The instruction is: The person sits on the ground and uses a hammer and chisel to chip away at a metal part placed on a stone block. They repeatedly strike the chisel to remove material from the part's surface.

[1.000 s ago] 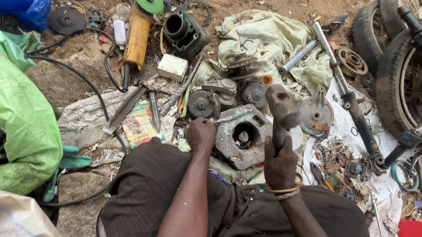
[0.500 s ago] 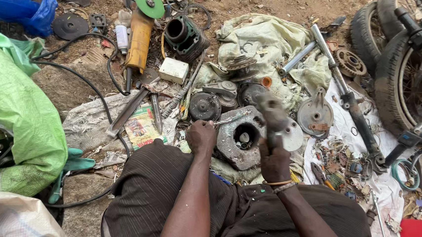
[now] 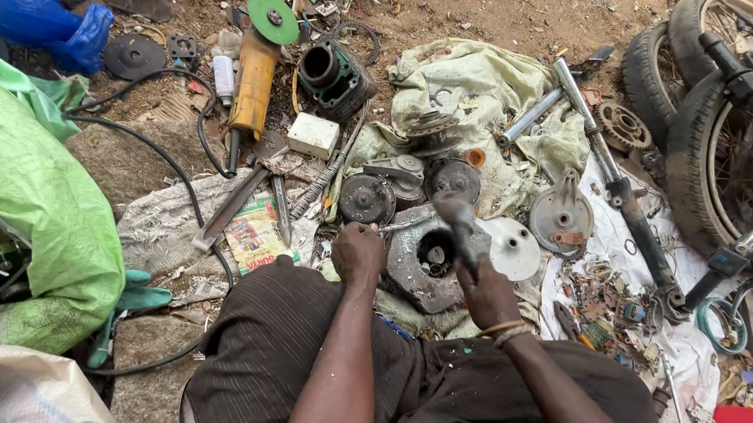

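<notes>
— Left hand [image 3: 358, 252]?
— Clenched on a thin metal punch [image 3: 398, 227], tip laid toward the grey engine cover [image 3: 416, 266].
— Right hand [image 3: 488, 290]?
— Gripping a hammer [image 3: 456, 217] by the handle, head raised and blurred just above the cover's round hole. Bangles on the wrist.
— Location of the cover?
— On the ground before the knees, touching the left hand, beside a pale round plate [image 3: 513, 248].
— Behind it?
— Two dark round discs [image 3: 367, 198], then a crumpled pale cloth [image 3: 474, 90] carrying a metal tube [image 3: 529, 119].
— Further back?
— Yellow angle grinder [image 3: 254, 79] with green disc, dark engine cylinder [image 3: 334, 77], small white box [image 3: 313, 135], black cable [image 3: 169, 155].
— Right side?
— Long fork leg [image 3: 620, 190] on a white sheet [image 3: 609, 248], sprocket [image 3: 622, 125], motorcycle wheels [image 3: 716, 143].
— Left side?
— Green sack [image 3: 31, 200], blue bag [image 3: 54, 26].
</notes>
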